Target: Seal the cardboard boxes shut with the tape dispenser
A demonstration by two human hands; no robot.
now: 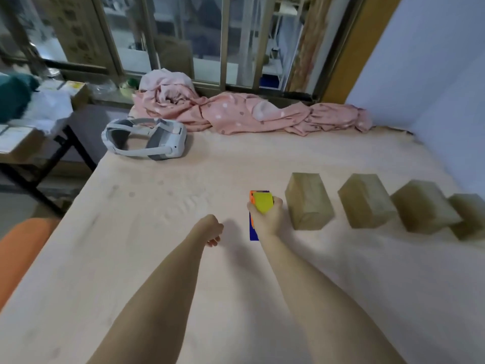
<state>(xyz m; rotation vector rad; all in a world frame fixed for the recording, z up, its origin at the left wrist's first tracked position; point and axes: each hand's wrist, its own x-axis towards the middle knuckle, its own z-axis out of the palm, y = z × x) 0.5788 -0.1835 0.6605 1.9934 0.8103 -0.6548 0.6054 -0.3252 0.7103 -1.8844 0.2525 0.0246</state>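
- Gripping the tape dispenser [262,203], yellow-orange top with blue body, right hand [266,219] has fingers wrapped round it, near the middle of the table [157,258], tool just above or on the surface, cannot tell which.
- Left hand [211,229] hangs beside it, fingers curled under, holding nothing visible; fingertips partly hidden.
- Four cardboard boxes sit in a row toward the table's right edge: nearest box [308,202] just right of the dispenser, second box [366,202], third box [423,207], fourth box [468,215] at the edge, partly cut off.
- Flaps look folded down; blurry, no tape visible on any.
- Step, as I judge: dispenser in hand, sealing not started.
- Next move likely calls for carrying the dispenser right onto the nearest box's top seam, left hand steadying the box.
- Risk: light box may slide when the tape pulls.
- White headset [147,139] at far left corner, pink cloth [236,114] along far edge.
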